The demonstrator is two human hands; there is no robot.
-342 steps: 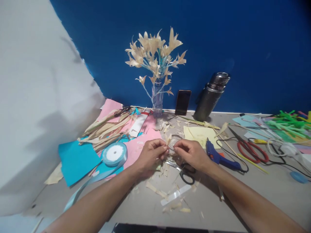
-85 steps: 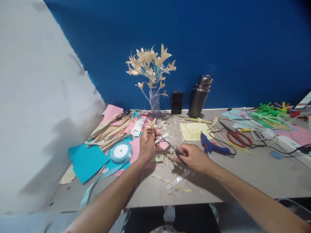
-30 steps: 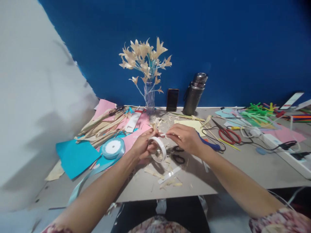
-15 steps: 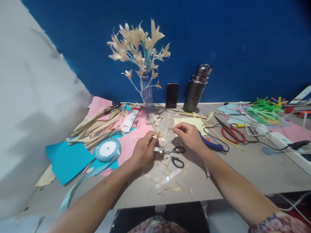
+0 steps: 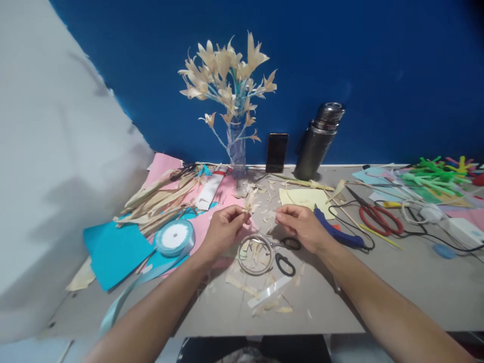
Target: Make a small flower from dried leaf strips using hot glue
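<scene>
My left hand point(image 5: 227, 228) pinches a small cream flower point(image 5: 250, 202) of dried husk between thumb and fingertips, its petals pointing up. To the right, my right hand point(image 5: 300, 226) is closed in a pinch; whatever sits between its fingertips is too small to make out. A gap separates the two hands. Below them lie a clear ring-shaped roll of tape point(image 5: 255, 255) and black-handled scissors point(image 5: 286, 264), whose blades reach toward the roll. Husk scraps point(image 5: 242, 288) and a shiny white strip point(image 5: 269, 292) are scattered nearer the front edge.
Behind stands a clear vase point(image 5: 237, 146) of husk flowers, with a phone point(image 5: 277, 153) and flask point(image 5: 319, 143). Leftward are dried husks point(image 5: 159, 196), ribbon point(image 5: 174, 238) and blue paper point(image 5: 117, 254). Rightward lie a blue glue gun point(image 5: 340, 233), red-handled scissors point(image 5: 381, 220) and cables.
The view has turned slightly left. My left hand has shifted away from the scissors, uncovering the tape roll, and still holds the flower. My right hand keeps its pinch.
</scene>
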